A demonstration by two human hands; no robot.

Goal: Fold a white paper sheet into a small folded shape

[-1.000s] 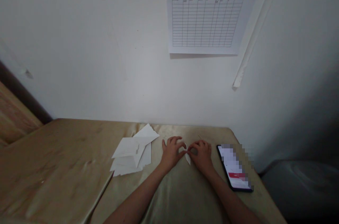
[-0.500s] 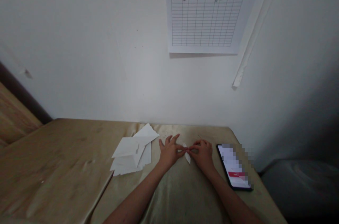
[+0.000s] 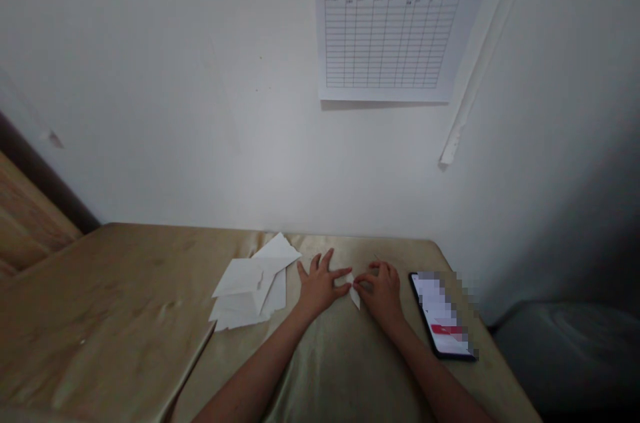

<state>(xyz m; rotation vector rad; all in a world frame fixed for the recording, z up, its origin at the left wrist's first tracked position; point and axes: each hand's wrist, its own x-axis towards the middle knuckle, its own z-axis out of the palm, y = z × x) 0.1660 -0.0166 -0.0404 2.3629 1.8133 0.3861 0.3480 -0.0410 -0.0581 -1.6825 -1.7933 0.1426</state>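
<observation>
A small, narrow piece of folded white paper (image 3: pixel 355 299) stands out between my two hands, pointed at its lower end. My right hand (image 3: pixel 384 291) pinches it from the right, thumb and forefinger together at its middle. On the other side is my left hand (image 3: pixel 317 287), fingers spread, with the thumb and forefinger parted and their tips at the paper's left edge. Whether those tips touch it is too small to make out. Left of my left hand lies a loose pile of white paper sheets (image 3: pixel 235 306), some overlapping.
A phone (image 3: pixel 437 316) with a lit screen lies right of my right hand. Under everything is a tan, shiny covered surface (image 3: pixel 345 369) with a seam on the left. It meets a white wall (image 3: pixel 200 109) carrying a printed table sheet (image 3: pixel 387 36).
The thumb and forefinger of my left hand have parted from their pinch at the paper. My right hand keeps its hold, almost in the same place.
</observation>
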